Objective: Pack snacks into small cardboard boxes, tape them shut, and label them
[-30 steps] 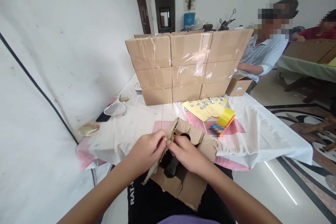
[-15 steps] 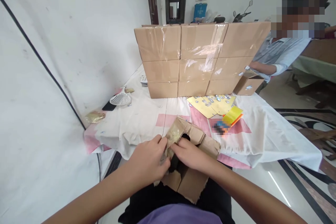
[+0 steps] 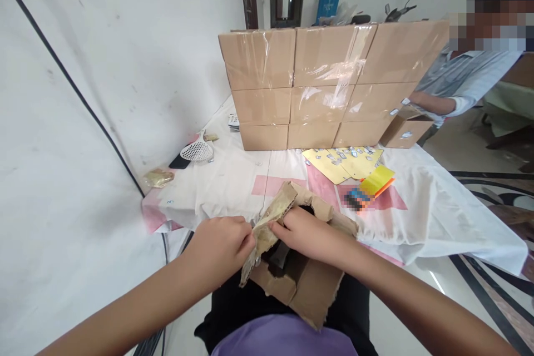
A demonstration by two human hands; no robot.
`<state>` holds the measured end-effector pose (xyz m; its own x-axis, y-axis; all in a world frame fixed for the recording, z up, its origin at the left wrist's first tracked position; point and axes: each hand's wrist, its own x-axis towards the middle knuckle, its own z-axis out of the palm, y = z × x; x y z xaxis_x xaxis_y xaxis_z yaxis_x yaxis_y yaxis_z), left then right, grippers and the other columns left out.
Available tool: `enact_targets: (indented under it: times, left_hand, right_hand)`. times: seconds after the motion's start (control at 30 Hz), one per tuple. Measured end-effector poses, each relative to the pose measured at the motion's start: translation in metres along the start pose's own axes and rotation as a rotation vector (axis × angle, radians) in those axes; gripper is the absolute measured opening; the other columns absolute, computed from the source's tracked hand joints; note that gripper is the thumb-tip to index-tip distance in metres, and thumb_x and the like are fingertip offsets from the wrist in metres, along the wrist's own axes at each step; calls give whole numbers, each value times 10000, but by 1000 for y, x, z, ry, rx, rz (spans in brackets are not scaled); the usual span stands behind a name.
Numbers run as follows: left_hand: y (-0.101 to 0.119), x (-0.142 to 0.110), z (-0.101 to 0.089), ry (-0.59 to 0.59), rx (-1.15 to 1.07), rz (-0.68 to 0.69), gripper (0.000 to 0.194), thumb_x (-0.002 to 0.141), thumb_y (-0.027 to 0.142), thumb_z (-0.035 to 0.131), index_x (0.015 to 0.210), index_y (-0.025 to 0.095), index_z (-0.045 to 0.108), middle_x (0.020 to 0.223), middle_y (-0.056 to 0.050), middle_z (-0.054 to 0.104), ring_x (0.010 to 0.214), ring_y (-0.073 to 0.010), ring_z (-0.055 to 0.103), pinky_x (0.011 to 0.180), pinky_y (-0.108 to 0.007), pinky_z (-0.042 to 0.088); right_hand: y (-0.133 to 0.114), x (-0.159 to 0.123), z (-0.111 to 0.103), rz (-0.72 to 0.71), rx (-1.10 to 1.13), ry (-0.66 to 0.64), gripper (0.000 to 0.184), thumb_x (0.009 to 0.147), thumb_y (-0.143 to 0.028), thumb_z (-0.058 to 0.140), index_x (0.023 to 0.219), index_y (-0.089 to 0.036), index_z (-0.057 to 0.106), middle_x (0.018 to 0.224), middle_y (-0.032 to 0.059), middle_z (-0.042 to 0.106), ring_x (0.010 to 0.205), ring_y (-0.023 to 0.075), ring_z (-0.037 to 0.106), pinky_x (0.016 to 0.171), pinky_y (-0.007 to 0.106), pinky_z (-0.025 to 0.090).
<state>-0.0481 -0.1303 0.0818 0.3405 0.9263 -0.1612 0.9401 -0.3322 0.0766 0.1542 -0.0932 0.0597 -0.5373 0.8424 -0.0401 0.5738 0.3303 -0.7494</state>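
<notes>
An opened cardboard box (image 3: 319, 286) with ragged, torn flaps tilts on my lap against the table's front edge. My left hand (image 3: 227, 238) is closed on its raised flap (image 3: 271, 217), which has clear tape over it. My right hand (image 3: 302, 233) reaches into the opening, with its thumb near that flap. Its other fingers are hidden by the hand and the box, so I cannot make out whether they grip anything. Inside the box it is dark, and a greyish item (image 3: 278, 256) shows below my right hand.
Taped cardboard boxes (image 3: 321, 105) form a wall on the cloth-covered table (image 3: 225, 183). Before it lie yellow sheets (image 3: 354, 164) and a yellow-orange packet (image 3: 377, 179). A white mesh scoop (image 3: 197, 150) lies left. A person (image 3: 467, 83) reaches toward a small box (image 3: 406, 128) at right.
My left hand has moved left, pulling the flap outward and widening the opening. My right hand stays at the opening. The whole view has shifted slightly.
</notes>
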Motion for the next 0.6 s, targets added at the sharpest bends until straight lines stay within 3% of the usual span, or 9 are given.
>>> enact_targets:
  times: [0.17, 0.27, 0.37, 0.47, 0.6]
  left_hand:
    - [0, 4, -5, -8, -53, -37, 344, 938, 296, 365, 647, 199, 518, 687, -38, 621, 627, -186, 545, 572, -320, 210]
    - [2, 10, 0, -2, -235, -57, 336, 954, 270, 312, 678, 205, 490, 690, -41, 620, 647, -185, 556, 610, -321, 277]
    - [2, 14, 5, 36, -360, -59, 305, 957, 261, 295, 704, 214, 458, 718, -42, 625, 664, -187, 562, 645, -322, 316]
    - [-2, 13, 3, 51, -407, -56, 288, 968, 325, 310, 732, 223, 439, 712, -24, 608, 668, -192, 560, 638, -315, 317]
    - [-7, 6, 4, -28, -418, -62, 225, 890, 426, 488, 794, 223, 489, 798, -29, 643, 750, -217, 602, 639, -303, 335]
  right_hand:
    - [-3, 8, -6, 118, 40, -80, 299, 945, -358, 518, 719, -172, 575, 744, 47, 663, 695, 160, 579, 613, 268, 366]
    - [-3, 9, 13, 225, 375, -134, 379, 943, -505, 518, 768, -174, 574, 694, 11, 602, 612, 120, 524, 555, 235, 363]
    - [-5, 6, 43, 399, 780, -224, 521, 959, -636, 358, 733, -190, 505, 576, -38, 457, 451, 84, 373, 430, 215, 262]
    - [-5, 5, 59, 424, 922, -127, 439, 968, -538, 352, 716, -198, 468, 545, -55, 409, 429, 75, 319, 410, 209, 212]
    - [2, 6, 58, 278, 769, -63, 166, 867, -231, 474, 707, -192, 496, 517, -67, 397, 476, 85, 358, 482, 211, 292]
